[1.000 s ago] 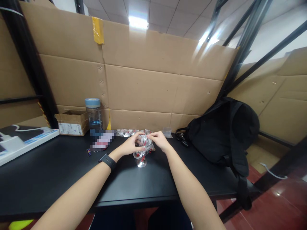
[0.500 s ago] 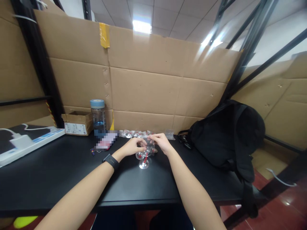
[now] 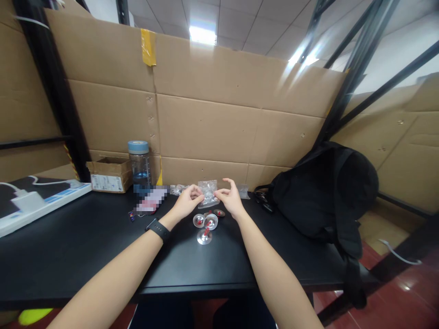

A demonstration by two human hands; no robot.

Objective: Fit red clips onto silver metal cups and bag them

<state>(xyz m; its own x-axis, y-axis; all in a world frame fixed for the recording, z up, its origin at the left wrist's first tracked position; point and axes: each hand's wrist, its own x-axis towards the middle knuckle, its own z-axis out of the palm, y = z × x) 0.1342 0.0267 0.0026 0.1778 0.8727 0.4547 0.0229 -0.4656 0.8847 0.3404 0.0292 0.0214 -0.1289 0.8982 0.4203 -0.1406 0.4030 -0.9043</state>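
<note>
Between my two hands is a clear plastic bag (image 3: 207, 187), spread out above the table. My left hand (image 3: 188, 201), with a black watch on its wrist, pinches the bag's left edge. My right hand (image 3: 230, 199) grips the right edge between thumb and fingers, with one finger raised. The bag is see-through and crinkled; I cannot make out anything inside. Just below, on the black table, lie several small round metal finger cymbals (image 3: 210, 222) with red straps. The nearest cymbal (image 3: 204, 237) lies closest to me, a little apart from the cluster.
More clear packets (image 3: 177, 189) lie along the cardboard wall (image 3: 202, 128), behind my hands. To the left are a water bottle (image 3: 139, 164), a small cardboard box (image 3: 109, 175), a blurred flat item (image 3: 152, 200) and a power strip (image 3: 65, 197). A black backpack (image 3: 325, 192) rests at right.
The plastic bag has come up and away from the cymbals and is now stretched out behind them. More of the cymbals show on the table.
</note>
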